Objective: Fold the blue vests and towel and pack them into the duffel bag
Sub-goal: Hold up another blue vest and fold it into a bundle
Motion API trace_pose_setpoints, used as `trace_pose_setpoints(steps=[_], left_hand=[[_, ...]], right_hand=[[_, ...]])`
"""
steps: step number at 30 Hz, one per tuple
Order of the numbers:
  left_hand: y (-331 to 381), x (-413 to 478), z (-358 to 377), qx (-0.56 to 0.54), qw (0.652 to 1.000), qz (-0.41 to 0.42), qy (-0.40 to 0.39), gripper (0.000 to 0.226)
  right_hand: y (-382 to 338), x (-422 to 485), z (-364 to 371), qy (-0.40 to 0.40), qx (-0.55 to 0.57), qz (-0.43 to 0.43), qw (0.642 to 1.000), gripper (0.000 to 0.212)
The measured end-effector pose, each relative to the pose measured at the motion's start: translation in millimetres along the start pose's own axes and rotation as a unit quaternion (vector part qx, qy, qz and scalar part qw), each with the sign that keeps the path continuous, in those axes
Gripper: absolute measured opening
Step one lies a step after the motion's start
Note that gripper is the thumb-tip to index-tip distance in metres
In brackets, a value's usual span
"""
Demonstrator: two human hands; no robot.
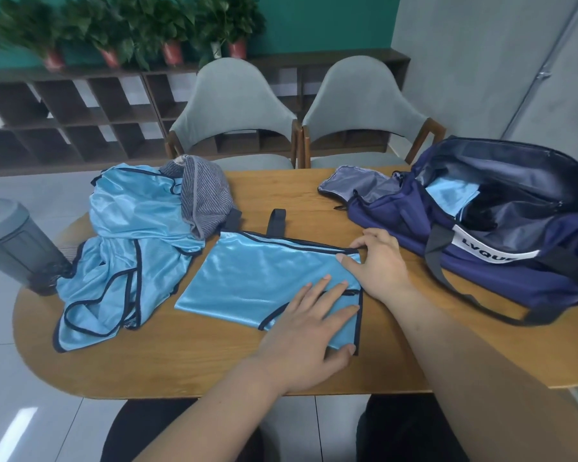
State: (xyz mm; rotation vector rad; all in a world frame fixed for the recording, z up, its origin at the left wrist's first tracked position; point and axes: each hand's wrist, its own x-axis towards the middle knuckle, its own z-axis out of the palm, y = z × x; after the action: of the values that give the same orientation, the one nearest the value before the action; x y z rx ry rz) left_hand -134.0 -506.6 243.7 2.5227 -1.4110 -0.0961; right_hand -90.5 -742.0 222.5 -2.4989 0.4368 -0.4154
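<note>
Your left hand (309, 331) lies flat on the near right part of the folded blue vest (264, 278) in the middle of the counter (214, 365), its fingers (316, 290) straight and pressing the cloth. Your right hand (379, 265) rests palm-down on the vest's far right corner with its fingers (364, 240) loosely spread and gripping nothing. To the left lie the crumpled vests (124, 255) with the grey striped towel (204, 198) on top, and to the right the navy duffel bag (514, 265) stands unzipped with a folded blue piece (451, 195) inside.
</note>
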Motion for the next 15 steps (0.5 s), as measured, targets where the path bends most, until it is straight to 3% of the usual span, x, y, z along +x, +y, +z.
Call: trace_pose_setpoints(steps=[6,10,15], left_hand=[[-0.3,-3.4,4.8,-0.005,0.997,0.036,0.071,0.066],[-2.2,-6.6,7.1,0.006,0.992,0.065,0.106,0.064],[1.2,-5.7,4.7,-0.003,0.992,0.071,0.104,0.059]], right_hand=[[-2.8,-0.9,-2.6,-0.011,0.019,0.018,1.000,0.034],[-6.4,-4.1,-3.2,-0.031,-0.028,0.010,0.999,0.043],[-2.7,-7.6,-8.8,-0.010,0.020,-0.025,0.999,0.022]])
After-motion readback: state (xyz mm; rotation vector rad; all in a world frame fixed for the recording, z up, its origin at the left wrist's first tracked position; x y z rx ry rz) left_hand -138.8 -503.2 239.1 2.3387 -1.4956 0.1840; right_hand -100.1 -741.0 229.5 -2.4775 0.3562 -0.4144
